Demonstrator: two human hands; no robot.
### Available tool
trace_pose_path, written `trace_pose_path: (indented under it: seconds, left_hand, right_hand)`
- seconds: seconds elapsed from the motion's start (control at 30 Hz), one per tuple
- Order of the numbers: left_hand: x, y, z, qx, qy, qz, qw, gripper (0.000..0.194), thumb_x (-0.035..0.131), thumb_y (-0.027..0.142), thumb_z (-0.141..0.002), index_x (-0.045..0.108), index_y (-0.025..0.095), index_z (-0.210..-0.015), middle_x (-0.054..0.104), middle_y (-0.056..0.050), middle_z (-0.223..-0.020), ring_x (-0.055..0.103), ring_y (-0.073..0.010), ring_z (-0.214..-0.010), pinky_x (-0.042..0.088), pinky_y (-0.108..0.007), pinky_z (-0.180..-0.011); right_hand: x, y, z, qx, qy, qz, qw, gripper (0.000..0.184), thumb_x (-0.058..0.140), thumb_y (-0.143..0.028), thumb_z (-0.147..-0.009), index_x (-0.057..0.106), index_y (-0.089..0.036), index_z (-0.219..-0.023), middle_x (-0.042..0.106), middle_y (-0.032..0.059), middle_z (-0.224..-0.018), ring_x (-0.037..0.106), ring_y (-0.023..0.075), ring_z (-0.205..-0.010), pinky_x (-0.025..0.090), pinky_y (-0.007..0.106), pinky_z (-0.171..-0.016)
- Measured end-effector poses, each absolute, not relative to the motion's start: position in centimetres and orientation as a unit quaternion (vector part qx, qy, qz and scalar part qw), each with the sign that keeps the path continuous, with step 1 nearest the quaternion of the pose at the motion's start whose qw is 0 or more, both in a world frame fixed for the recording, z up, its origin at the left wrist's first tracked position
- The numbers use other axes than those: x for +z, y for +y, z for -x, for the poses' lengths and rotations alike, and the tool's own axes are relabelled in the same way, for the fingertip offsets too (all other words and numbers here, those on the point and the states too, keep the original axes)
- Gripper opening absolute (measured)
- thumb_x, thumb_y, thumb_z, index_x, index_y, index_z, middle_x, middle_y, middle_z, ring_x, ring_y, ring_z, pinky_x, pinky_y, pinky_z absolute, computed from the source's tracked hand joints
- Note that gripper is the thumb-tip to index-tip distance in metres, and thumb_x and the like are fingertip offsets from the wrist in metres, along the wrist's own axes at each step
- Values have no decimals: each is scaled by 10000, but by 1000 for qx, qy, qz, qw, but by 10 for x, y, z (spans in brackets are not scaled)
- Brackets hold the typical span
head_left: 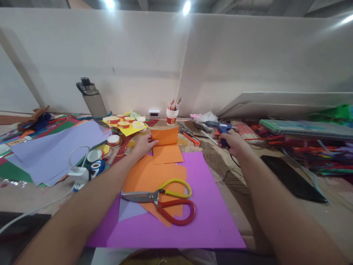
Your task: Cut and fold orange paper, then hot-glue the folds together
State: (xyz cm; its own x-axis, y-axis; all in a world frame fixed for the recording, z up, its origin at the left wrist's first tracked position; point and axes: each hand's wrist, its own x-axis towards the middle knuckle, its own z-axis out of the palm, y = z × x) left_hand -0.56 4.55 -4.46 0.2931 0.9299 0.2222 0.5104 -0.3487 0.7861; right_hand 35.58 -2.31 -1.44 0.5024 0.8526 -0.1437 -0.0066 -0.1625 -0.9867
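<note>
My left hand (144, 146) pinches the left edge of a folded orange paper (165, 136), whose back panel stands up while the front panel lies flat. Off to the right, my right hand (231, 141) is wrapped round the handle of a blue glue gun (224, 129), its nozzle pointing left. Scissors (157, 197) with one yellow and one red handle lie slightly open on orange sheets (149, 173). Beneath these spreads a large purple sheet (209, 224). The glue gun's tip is apart from the folded paper.
A grey water bottle (94, 101) stands at the back left, near lilac sheets (60, 151). A paper cup (171, 116) holds pens. Tape rolls (113, 140) and a white plug (79, 174) sit left. A black phone (292, 178) and a plastic case (306, 129) lie right.
</note>
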Motion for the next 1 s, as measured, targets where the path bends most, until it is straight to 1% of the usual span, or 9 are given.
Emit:
trace_pose_path:
  seconds: [0.1, 0.17, 0.33, 0.5, 0.6, 0.7, 0.8, 0.87, 1.0]
  left_hand:
    - [-46, 47, 5, 351, 480, -744, 305, 212, 662, 369, -754, 666, 164, -805, 714, -55, -792, 650, -229, -792, 497, -318, -682]
    - [-47, 47, 4, 353, 477, -743, 310, 215, 655, 367, -757, 668, 161, -819, 718, -60, -811, 650, -224, -791, 499, -321, -695]
    - [-45, 45, 3, 359, 477, -741, 306, 228, 632, 365, -769, 666, 157, -857, 731, -71, -893, 648, -205, -796, 499, -312, -720]
    - [-46, 47, 3, 328, 480, -757, 299, 207, 646, 360, -756, 665, 156, -782, 708, -53, -796, 622, -204, -751, 479, -304, -667]
    - [-48, 49, 4, 315, 481, -763, 297, 208, 652, 361, -751, 664, 154, -766, 701, -49, -779, 610, -199, -729, 468, -300, -650]
    - [-47, 49, 4, 322, 489, -754, 298, 215, 638, 366, -761, 657, 152, -775, 698, -41, -786, 605, -188, -713, 466, -292, -641]
    - [-44, 45, 1, 353, 500, -731, 301, 174, 649, 333, -753, 634, 160, -754, 688, -28, -758, 605, -184, -703, 473, -286, -641]
    - [-41, 42, -2, 378, 493, -718, 315, 137, 653, 302, -755, 625, 168, -761, 694, -25, -764, 617, -186, -716, 483, -284, -648]
    - [-41, 40, -5, 405, 457, -706, 358, 96, 638, 259, -780, 630, 179, -832, 723, -31, -854, 656, -194, -798, 504, -278, -688]
  right_hand:
    - [-1, -30, -355, 443, -307, 600, 591, 126, 566, -76, -655, 535, -180, -720, 583, 1, -679, 452, 48, -470, 348, 134, -368]
    - [5, -35, -353, 467, -309, 560, 610, 112, 572, -96, -667, 547, -169, -749, 577, 2, -688, 454, 44, -475, 334, 130, -366]
    - [8, -39, -338, 411, -363, 537, 641, 253, 651, -152, -637, 545, -210, -859, 626, -9, -774, 544, 85, -545, 425, 169, -413]
    - [12, -41, -327, 356, -422, 502, 666, 332, 643, -217, -633, 557, -229, -953, 687, 39, -1010, 620, 124, -683, 455, 192, -462]
    - [11, -40, -332, 325, -428, 496, 682, 307, 624, -258, -638, 542, -232, -933, 702, 49, -978, 609, 126, -656, 457, 208, -473]
    - [4, -35, -338, 325, -415, 503, 685, 305, 637, -257, -607, 549, -219, -897, 704, 27, -897, 568, 105, -576, 446, 209, -458]
    - [-1, -33, -331, 334, -438, 506, 664, 330, 674, -237, -602, 569, -209, -913, 700, 14, -896, 601, 114, -629, 466, 207, -484]
    - [0, -37, -319, 334, -487, 500, 634, 329, 680, -239, -643, 576, -211, -954, 693, 5, -881, 619, 123, -669, 489, 221, -532]
    - [4, -49, -292, 329, -606, 502, 522, 245, 642, -298, -759, 556, -215, -973, 631, -28, -701, 560, 126, -594, 467, 252, -566]
